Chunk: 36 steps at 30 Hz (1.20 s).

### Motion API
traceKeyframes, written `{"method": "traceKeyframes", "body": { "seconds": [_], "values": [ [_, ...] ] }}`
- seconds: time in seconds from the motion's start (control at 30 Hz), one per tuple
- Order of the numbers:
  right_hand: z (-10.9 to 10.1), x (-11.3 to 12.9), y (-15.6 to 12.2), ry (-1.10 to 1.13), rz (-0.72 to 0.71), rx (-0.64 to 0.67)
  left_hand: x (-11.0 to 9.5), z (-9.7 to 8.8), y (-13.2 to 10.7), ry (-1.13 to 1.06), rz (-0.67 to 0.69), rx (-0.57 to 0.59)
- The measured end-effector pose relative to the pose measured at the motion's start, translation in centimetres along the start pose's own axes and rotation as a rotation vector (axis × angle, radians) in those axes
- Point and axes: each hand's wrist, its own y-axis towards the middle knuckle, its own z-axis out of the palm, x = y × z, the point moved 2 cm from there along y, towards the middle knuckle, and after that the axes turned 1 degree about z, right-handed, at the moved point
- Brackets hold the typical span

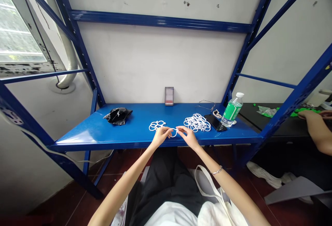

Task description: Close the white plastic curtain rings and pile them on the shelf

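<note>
My left hand [162, 134] and my right hand [188, 135] meet over the front edge of the blue shelf [103, 130]. Between them they pinch one white plastic ring [174, 132], each hand closed on one side of it. Just behind my left hand lies a small cluster of white rings [156, 125]. A bigger heap of white rings [197, 122] sits behind my right hand.
A crumpled black bag [118, 115] lies at the shelf's left. A black phone [215, 122], a water bottle [232, 109], wire glasses [206, 105] and a small upright card [169, 96] stand farther back. Another person's arm [316, 129] reaches over green parts on the black table at right.
</note>
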Motion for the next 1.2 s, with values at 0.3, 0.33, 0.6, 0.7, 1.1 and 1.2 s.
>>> {"method": "traceKeyframes", "body": {
  "seconds": [0.3,0.33,0.6,0.7,1.1,1.2],
  "values": [
    [0.0,0.4,-0.6,-0.23,-0.181,-0.128,0.6,0.9,-0.2,0.278,0.195,-0.045],
    [0.0,0.4,-0.7,-0.247,-0.2,-0.139,0.7,1.0,-0.2,0.344,0.238,-0.054],
    [0.3,0.3,-1.0,-0.306,-0.282,-0.178,0.8,1.8,-0.7,0.657,0.36,-0.084],
    [0.3,0.1,-1.1,-0.319,-0.283,-0.201,0.7,1.9,-0.9,0.704,0.399,-0.112],
    [0.4,0.2,-1.4,-0.341,-0.295,-0.221,0.4,2.1,-1.1,0.828,0.481,-0.137],
    [0.5,0.2,-1.4,-0.34,-0.261,-0.213,0.3,2.1,-1.1,0.82,0.454,-0.108]
  ]
}}
